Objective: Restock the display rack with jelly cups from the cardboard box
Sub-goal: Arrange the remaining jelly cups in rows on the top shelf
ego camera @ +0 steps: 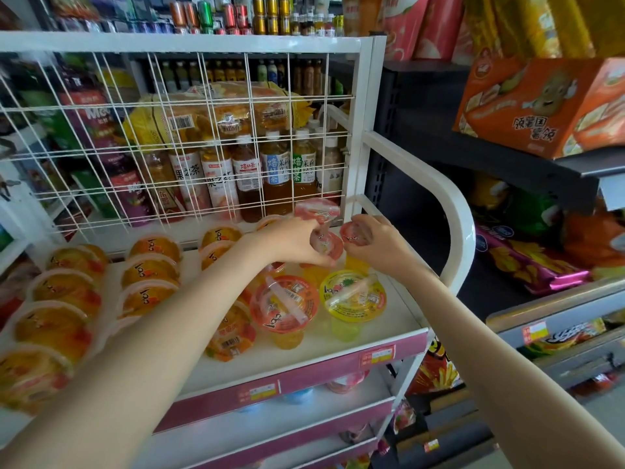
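The white display rack has a top shelf holding several jelly cups. Orange cups lie in rows on the left. An orange-lidded cup and a yellow-lidded cup stand at the right front. My left hand grips a pink-lidded jelly cup tilted on its side near the shelf's back right. Beside it, my right hand holds another pink jelly cup. A third pink cup sits against the wire grid behind them. The cardboard box is out of view.
A white wire grid backs the shelf, with tea bottles behind it. The rack's curved side rail rises at the right. Lower shelves hold more cups. Snack bags and an orange carton fill the shelving at right.
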`<state>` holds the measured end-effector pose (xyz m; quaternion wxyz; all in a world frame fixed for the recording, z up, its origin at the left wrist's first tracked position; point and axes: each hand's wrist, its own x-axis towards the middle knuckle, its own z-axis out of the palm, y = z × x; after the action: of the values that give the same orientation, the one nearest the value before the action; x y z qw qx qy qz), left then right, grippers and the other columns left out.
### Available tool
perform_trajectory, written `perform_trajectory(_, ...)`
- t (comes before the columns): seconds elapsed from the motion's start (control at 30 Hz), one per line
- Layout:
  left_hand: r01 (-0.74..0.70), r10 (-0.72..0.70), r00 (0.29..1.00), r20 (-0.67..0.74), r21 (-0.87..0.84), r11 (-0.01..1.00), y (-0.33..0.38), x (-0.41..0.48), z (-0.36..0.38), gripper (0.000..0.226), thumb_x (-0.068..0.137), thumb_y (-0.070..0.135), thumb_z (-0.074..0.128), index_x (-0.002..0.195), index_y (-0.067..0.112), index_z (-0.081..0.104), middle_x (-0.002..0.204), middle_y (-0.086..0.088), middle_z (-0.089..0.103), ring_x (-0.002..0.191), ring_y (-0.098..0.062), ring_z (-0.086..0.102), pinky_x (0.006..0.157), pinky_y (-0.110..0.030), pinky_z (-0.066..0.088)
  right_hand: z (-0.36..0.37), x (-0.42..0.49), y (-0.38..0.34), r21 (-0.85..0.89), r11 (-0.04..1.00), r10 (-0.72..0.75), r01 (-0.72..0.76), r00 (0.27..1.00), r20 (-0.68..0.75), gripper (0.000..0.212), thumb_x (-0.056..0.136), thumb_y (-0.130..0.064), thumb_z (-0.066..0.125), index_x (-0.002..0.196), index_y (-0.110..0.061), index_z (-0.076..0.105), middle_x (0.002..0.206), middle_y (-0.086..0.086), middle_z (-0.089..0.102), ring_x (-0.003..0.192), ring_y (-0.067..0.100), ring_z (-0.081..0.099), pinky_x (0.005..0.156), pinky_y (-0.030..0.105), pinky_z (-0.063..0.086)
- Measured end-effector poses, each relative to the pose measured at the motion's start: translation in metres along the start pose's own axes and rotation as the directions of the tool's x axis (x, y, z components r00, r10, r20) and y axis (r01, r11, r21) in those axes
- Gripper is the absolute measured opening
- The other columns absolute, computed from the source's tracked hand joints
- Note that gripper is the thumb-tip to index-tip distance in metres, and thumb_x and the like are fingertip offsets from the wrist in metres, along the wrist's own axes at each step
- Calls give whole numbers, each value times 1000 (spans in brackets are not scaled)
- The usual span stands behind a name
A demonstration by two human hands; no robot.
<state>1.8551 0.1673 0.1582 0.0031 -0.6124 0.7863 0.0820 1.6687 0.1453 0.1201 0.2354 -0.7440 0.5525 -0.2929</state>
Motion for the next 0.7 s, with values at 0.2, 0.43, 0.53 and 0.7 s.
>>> perform_trajectory(0.2, -31, 32, 999, 33, -38, 999, -4, -4, -5, 90, 72, 69, 64, 144, 23, 35, 130, 3, 53, 102, -13, 49, 81, -28, 42, -5, 6, -3, -68, 997, -27, 32, 996, 80, 64, 79, -24, 71, 137, -20, 45, 136, 7, 41, 127, 25, 40, 99, 31, 38)
perform_trajectory(0.43, -14, 20, 999, 34, -161, 987, -14, -19, -10, 86, 79, 64, 60, 148, 25, 27, 153, 2, 30, 136, -19, 36, 106, -34, 36, -15, 6, -8, -212, 974, -34, 83, 974, 223, 58, 84, -24, 65, 138, -20, 42, 149, 12, 27, 142, 28, 22, 109, 36, 27)
perform_trajectory(0.53, 17, -18, 1000, -5, -178, 984, -28, -31, -12, 75, 84, 57, 60, 146, 27, 32, 153, 3, 32, 134, -18, 39, 108, -34, 33, -19, 10, -9, -324, 941, 9, 101, 947, 322, 65, 83, -22, 63, 141, -26, 34, 148, 10, 25, 139, 30, 26, 106, 38, 32)
perform_trajectory(0.7, 143, -145, 989, 1, -161, 977, -43, -51, -11, 74, 84, 53, 62, 146, 26, 32, 146, -2, 40, 128, -21, 44, 102, -34, 40, -16, 14, -15, -558, 822, 33, 112, 969, 244, 60, 79, -30, 62, 136, -30, 41, 151, 3, 24, 139, 35, 24, 100, 49, 43)
